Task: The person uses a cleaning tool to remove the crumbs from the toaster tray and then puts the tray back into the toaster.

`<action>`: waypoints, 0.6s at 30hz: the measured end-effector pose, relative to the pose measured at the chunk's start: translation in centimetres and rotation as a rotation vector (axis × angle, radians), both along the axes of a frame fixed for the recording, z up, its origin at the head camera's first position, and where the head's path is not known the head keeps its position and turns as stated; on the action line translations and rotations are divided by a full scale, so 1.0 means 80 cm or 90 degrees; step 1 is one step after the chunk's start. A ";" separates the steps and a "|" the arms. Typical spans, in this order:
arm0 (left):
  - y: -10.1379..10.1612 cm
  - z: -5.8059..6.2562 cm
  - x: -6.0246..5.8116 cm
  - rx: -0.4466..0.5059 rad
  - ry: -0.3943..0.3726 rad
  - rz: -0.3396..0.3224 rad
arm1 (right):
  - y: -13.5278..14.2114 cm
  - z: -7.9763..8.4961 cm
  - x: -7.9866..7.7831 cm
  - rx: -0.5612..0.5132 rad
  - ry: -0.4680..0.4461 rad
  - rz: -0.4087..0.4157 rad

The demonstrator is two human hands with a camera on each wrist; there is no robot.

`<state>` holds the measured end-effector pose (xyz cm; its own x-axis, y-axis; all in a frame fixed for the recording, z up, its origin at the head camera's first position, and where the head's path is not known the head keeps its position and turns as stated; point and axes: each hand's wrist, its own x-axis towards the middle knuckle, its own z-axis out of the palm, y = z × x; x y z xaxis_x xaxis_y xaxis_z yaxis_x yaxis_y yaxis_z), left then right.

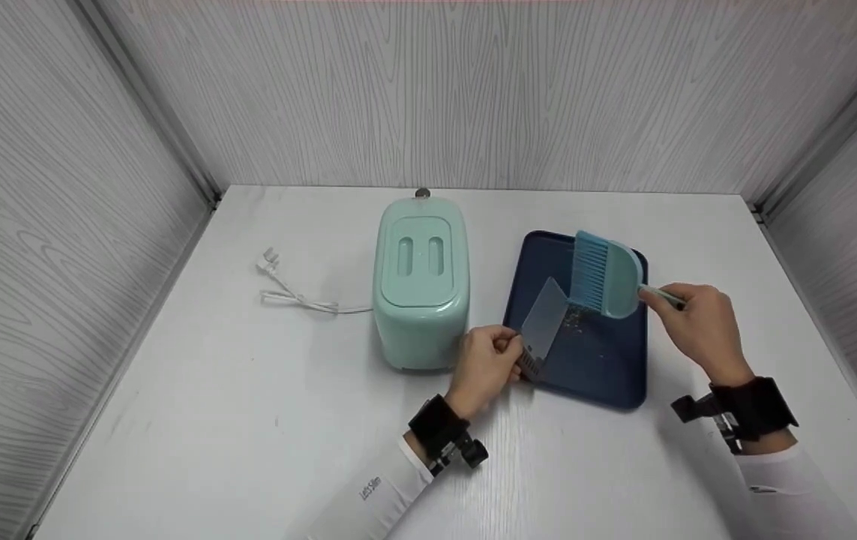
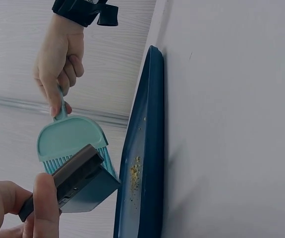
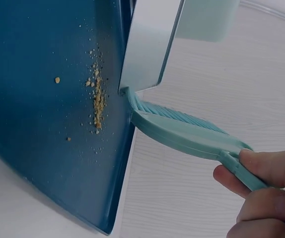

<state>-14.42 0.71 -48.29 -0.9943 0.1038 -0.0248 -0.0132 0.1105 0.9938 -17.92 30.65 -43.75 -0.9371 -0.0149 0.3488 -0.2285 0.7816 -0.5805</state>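
Note:
My left hand (image 1: 484,367) pinches the dark handle of a bench scraper (image 1: 546,319), whose flat, shiny blade stands tilted over the left part of a navy blue tray (image 1: 608,379). In my right hand (image 1: 702,326) is the thin handle of a mint-green hand brush (image 1: 624,279), its blue bristles pointing left over the tray. The bristle end meets a corner of the blade (image 3: 150,47) in the right wrist view. Yellowish crumbs (image 3: 99,101) lie in a strip on the tray beside the blade, with a few scattered farther off.
A mint-green appliance with a lidded top (image 1: 426,281) stands left of the tray, close to my left hand. From it a white cord with a plug (image 1: 301,300) lies leftward on the white table (image 1: 196,420). Wood-grain panels (image 1: 473,97) enclose the back and sides.

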 end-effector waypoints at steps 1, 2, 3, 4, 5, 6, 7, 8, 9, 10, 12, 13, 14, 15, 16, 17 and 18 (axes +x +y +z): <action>0.000 0.000 0.000 0.001 -0.001 0.002 | 0.001 0.002 0.002 0.001 -0.001 -0.003; 0.000 0.001 0.000 0.002 -0.002 0.003 | 0.002 0.004 0.004 0.001 -0.002 -0.006; 0.000 0.001 0.000 0.004 -0.004 0.005 | 0.003 0.006 0.006 0.001 -0.003 -0.006; 0.000 0.001 0.000 0.005 -0.005 0.005 | 0.004 0.008 0.008 -0.001 -0.004 -0.005; 0.000 0.001 0.000 0.005 -0.007 0.005 | 0.005 0.011 0.011 -0.004 -0.006 -0.003; 0.000 0.001 0.000 0.006 -0.009 0.005 | 0.005 0.014 0.014 -0.006 -0.006 0.001; 0.000 0.001 0.000 0.005 -0.009 0.005 | 0.005 0.017 0.017 -0.010 -0.008 0.007; -0.001 0.001 0.000 0.006 -0.010 0.005 | 0.005 0.020 0.020 -0.014 -0.009 0.014; -0.001 0.001 -0.001 0.007 -0.010 0.006 | 0.005 0.023 0.023 -0.020 -0.011 0.021; -0.001 0.001 -0.001 0.007 -0.009 0.006 | 0.004 0.026 0.027 -0.025 -0.014 0.030; -0.001 0.001 -0.001 0.007 -0.007 0.008 | 0.003 0.030 0.033 -0.035 -0.021 0.049; -0.001 0.001 -0.002 0.005 -0.004 0.009 | 0.002 0.032 0.036 -0.042 -0.027 0.059; -0.002 0.001 -0.002 0.004 -0.002 0.010 | 0.000 0.033 0.039 -0.047 -0.034 0.068; -0.002 0.001 -0.002 0.000 0.000 0.010 | -0.001 0.034 0.041 -0.051 -0.041 0.075; -0.001 0.001 -0.002 -0.004 0.003 0.010 | -0.002 0.035 0.043 -0.053 -0.050 0.082; -0.001 0.000 -0.002 -0.008 0.004 0.010 | -0.003 0.036 0.046 -0.055 -0.061 0.087; -0.001 0.000 -0.002 -0.012 0.004 0.011 | -0.004 0.037 0.048 -0.056 -0.072 0.090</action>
